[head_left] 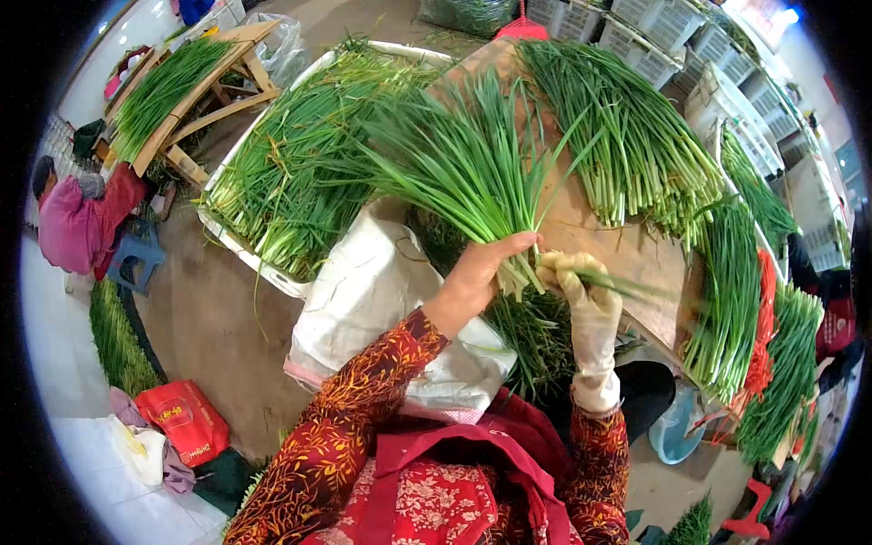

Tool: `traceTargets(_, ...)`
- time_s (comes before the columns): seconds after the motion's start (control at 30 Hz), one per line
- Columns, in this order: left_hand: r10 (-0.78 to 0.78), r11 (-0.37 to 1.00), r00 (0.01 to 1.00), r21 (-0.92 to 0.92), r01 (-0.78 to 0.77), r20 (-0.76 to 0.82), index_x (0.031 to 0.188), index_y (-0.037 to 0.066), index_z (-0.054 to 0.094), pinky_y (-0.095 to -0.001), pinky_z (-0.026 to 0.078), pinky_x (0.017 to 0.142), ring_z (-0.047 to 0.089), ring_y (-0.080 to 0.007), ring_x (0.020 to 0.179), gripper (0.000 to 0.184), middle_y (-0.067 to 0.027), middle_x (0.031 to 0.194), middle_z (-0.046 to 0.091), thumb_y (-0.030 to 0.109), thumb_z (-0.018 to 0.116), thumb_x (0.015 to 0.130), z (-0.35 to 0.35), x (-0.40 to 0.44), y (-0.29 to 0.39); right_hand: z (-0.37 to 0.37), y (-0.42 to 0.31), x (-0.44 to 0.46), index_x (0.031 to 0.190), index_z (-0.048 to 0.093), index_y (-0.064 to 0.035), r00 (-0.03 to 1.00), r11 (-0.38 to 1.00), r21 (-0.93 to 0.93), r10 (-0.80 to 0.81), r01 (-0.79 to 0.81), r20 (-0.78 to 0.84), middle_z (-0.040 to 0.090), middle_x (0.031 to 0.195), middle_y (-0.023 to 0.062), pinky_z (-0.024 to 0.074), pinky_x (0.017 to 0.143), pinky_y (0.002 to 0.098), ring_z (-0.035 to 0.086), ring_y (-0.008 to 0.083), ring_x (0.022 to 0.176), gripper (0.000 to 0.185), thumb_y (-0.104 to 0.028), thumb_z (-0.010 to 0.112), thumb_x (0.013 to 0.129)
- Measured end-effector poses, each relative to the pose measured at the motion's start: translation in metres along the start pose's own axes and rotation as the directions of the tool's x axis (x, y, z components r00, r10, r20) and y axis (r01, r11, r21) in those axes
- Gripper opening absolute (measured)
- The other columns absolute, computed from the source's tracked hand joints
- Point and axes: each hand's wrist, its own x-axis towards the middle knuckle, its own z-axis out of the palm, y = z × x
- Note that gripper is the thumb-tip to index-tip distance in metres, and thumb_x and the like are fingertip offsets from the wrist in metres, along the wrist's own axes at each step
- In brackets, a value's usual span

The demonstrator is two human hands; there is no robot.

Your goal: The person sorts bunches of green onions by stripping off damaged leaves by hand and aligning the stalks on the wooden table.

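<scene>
Green leaves fan away from the body in a long, pale-stemmed bunch, held up before the person, between a white, leaf-filled plastic crate and a broad brown wooden board. The bare left hand is closed round the bunch just above the stalk ends, thumb lying across the front. The right hand, in a pale, thin-looking glove, is near those ends, fingers bent and seemingly pinched on a thin green strand; the strand is blurred, so its exact hold is hard to read.

The step looks like picking strays from the stem end. To do it well, the left grip should be firm enough to stop the stalks sliding, yet soft enough not to crush them. The gloved fingertips should take only the loose piece, low down, and draw it off along the stems rather than across, so sound leaves don't snap. Tilting the ends toward the eyes would help in finding the next stray. Waste is best let fall on the dark green, tangled heap below, away from the neat, white-stemmed pile on the board.
</scene>
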Motion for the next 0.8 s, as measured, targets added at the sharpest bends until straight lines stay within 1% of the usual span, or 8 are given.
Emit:
traceTargets(0.13,-0.094,0.994,0.993,-0.043,0.097,0.075,0.095,0.0,0.059,-0.0299,0.052,0.069,0.062,-0.0175,0.077,0.024,-0.0088,0.09,0.063,0.018,0.064,0.08,-0.005,0.0,0.008,-0.013,-0.005,-0.042,0.091,0.055,0.0028,0.995,0.998,0.004,-0.057,0.058,-0.078,0.061,0.09,0.0153,0.0491,0.078,0.0309,0.062,0.0219,0.079,0.008,-0.001,0.054,0.084)
traceTargets(0.27,-0.003,0.99,1.0,-0.138,0.005,0.01,0.096,0.002,0.057,-0.0373,0.052,0.078,0.062,-0.0201,0.083,0.025,-0.0095,0.093,0.062,0.02,0.063,0.081,-0.012,0.002,0.03,-0.048,-0.006,-0.085,0.091,0.057,0.0022,0.904,0.911,-0.025,0.412,-0.412,0.115,0.063,0.088,0.0139,0.05,0.072,0.0272,0.062,0.0193,0.077,0.009,-0.001,0.054,0.083)
traceTargets(0.33,0.118,0.983,0.992,-0.149,-0.109,0.052,0.097,0.002,0.056,-0.038,0.051,0.08,0.06,-0.0169,0.084,0.022,-0.0065,0.089,0.06,0.018,0.061,0.082,-0.007,0.0,0.042,-0.075,0.02,-0.097,0.098,0.06,-0.0028,0.7,0.49,-0.773,0.709,-0.404,0.084,0.063,0.087,0.0114,0.0483,0.073,0.0295,0.061,0.0179,0.08,0.023,-0.012,0.063,0.077)
traceTargets(0.4,0.176,0.977,0.983,-0.133,-0.169,0.047,0.099,0.003,0.054,-0.0377,0.051,0.08,0.058,-0.0153,0.084,0.022,-0.0051,0.088,0.058,0.016,0.06,0.083,0.008,-0.01,0.045,-0.083,0.027,-0.1,0.104,0.059,-0.0115,0.801,0.086,-0.996,0.598,-0.035,0.024,0.063,0.095,0.0113,0.0481,0.074,0.0315,0.062,0.0259,0.082,0.029,-0.024,0.062,0.079)
traceTargets(0.47,0.231,0.966,0.972,-0.124,-0.225,0.036,0.101,0.003,0.053,-0.0375,0.051,0.079,0.057,-0.0137,0.084,0.023,-0.0037,0.088,0.056,0.015,0.059,0.083,0.025,-0.024,0.043,-0.076,0.002,-0.079,0.111,0.055,-0.0087,0.92,0.644,-0.724,0.39,-0.245,0.035,0.064,0.095,0.0093,0.0474,0.074,0.0276,0.062,0.0188,0.083,0.034,-0.021,0.063,0.08)
traceTargets(0.53,0.287,0.949,0.958,-0.142,-0.281,0.021,0.105,0.003,0.05,-0.0359,0.051,0.077,0.055,-0.0124,0.082,0.026,-0.0029,0.092,0.054,0.013,0.058,0.083,0.043,-0.035,0.039,-0.06,-0.027,-0.058,0.112,0.053,-0.0048,0.972,0.871,-0.443,0.236,-0.214,-0.005,0.062,0.095,0.0061,0.0461,0.075,0.0264,0.059,0.0144,0.083,0.035,-0.021,0.061,0.082)
traceTargets(0.7,0.275,0.955,0.961,-0.125,-0.27,0.021,0.106,0.004,0.049,-0.0334,0.051,0.075,0.053,-0.0132,0.083,0.028,-0.0035,0.097,0.054,0.014,0.06,0.082,0.065,-0.045,-0.001,-0.025,-0.048,-0.036,0.119,0.047,-0.0022,0.999,0.999,-0.006,-0.036,0.036,-0.029,0.054,0.108,0.0069,0.0407,0.084,0.0256,0.051,0.0138,0.094,0.036,-0.019,0.054,0.088)
traceTargets(0.8,-0.08,0.992,0.997,-0.098,0.078,-0.014,0.113,0.007,0.05,-0.0293,0.049,0.073,0.055,-0.0145,0.092,0.035,-0.0026,0.102,0.058,0.023,0.06,0.083,0.061,-0.057,-0.034,-0.015,-0.038,-0.043,0.12,0.046,-0.0035,0.989,0.989,0.149,0.003,0.019,-0.147,0.053,0.107,0.0064,0.0404,0.084,0.0251,0.05,0.0134,0.094,0.035,-0.019,0.051,0.089)
